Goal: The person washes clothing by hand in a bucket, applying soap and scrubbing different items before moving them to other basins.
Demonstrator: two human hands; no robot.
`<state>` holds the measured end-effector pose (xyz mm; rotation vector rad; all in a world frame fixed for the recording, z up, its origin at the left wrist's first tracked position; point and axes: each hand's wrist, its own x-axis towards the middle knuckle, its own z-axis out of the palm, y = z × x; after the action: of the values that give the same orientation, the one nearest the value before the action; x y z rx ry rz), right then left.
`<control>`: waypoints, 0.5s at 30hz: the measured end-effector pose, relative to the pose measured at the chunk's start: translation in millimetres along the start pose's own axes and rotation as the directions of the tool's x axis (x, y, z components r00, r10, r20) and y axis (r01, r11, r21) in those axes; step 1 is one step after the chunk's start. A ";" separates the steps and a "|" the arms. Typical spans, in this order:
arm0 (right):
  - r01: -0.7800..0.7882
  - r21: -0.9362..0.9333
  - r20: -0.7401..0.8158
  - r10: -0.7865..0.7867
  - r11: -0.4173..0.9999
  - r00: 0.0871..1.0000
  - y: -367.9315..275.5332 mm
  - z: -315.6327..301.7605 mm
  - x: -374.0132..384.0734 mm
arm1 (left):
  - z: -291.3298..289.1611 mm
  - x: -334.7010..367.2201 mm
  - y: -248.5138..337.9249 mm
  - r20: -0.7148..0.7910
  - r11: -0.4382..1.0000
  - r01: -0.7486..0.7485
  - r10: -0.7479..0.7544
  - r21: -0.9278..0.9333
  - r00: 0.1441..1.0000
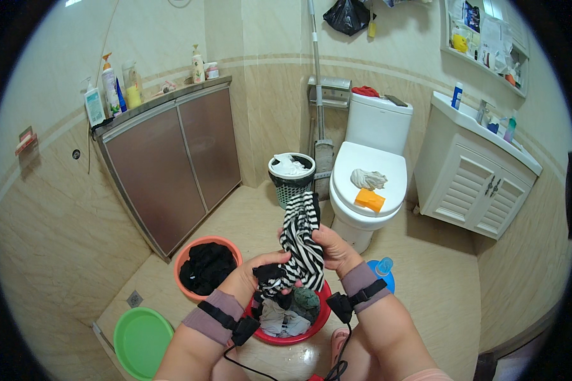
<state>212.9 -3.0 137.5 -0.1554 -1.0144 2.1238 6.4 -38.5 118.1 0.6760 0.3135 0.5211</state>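
Observation:
Between my two hands hangs a black-and-white striped garment (304, 244), bunched up and with a black part at its lower left. My left hand (268, 261) grips its lower left side, the thumb lying over the cloth. On the other side my right hand (334, 247) closes round the garment's edge; some of its fingers are hidden behind the fabric. Just below, a red basin (324, 317) on the floor holds grey, green and dark clothes (287, 312). The garment covers the basin's far part.
An orange basin (236, 246) with black clothes (208, 268) stands left, a green basin (143, 343) nearer. Ahead are a waste bin (291, 184) and a toilet (370, 159) bearing a pale cloth (368, 179) and an orange block (370, 200). A blue object (388, 279) sits right.

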 end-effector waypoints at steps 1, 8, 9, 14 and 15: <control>-0.040 0.080 0.046 0.037 0.996 0.998 4.4 3.6 0.0 | 0.6 -1.5 -3.2 -0.006 1.000 0.016 -0.016 -0.018 1.000; 0.128 -0.269 -0.346 -0.220 0.955 0.912 14.8 10.6 7.1 | 8.1 3.7 0.5 -0.041 0.993 -0.026 0.031 0.113 0.999; 0.168 -0.376 -0.423 -0.330 0.911 0.844 16.2 13.1 9.8 | 15.3 5.7 2.8 -0.171 0.976 0.011 0.027 0.218 0.985; 0.212 -0.530 -0.528 -0.515 0.821 0.676 41.7 3.2 27.6 | 9.5 25.4 -16.1 -0.356 0.644 0.018 0.399 0.765 0.845; 0.232 -0.541 -0.545 -0.547 0.808 0.635 47.5 -2.9 29.2 | 7.1 28.8 -19.4 -0.368 0.597 0.039 0.439 0.801 0.820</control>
<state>165.8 0.1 107.8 -0.7980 -0.9146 1.2216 40.2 -39.1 107.4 1.4551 1.0588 0.8144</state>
